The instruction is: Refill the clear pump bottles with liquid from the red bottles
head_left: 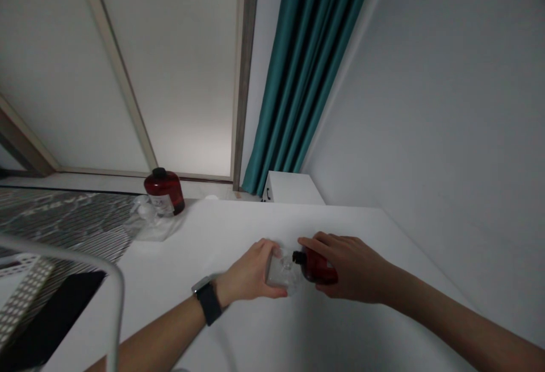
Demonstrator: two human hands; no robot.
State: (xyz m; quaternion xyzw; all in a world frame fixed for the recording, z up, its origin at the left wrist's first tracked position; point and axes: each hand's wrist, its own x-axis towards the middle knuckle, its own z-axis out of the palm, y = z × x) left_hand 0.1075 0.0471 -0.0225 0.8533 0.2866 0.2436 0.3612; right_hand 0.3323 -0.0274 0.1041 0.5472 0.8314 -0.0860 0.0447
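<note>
My left hand (258, 272) is closed round a small clear plastic bottle (283, 272), which lies tilted towards the right. A dark red bottle (318, 267) is gripped by my right hand (353, 267), tipped nearly on its side. Its black neck (298, 258) points left and meets or overlaps the clear bottle's neck; whether they touch I cannot tell. Fingers cover much of the red bottle. No liquid stream can be made out. Both hands are above the white table (230, 224).
At the table's far left corner stands another red bottle (166, 190) with a black top and white label, beside clear plastic packaging (147, 216). A white curved tube (119, 292) and a black flat object (63, 315) are at left. A white cabinet (293, 186) stands beyond the table.
</note>
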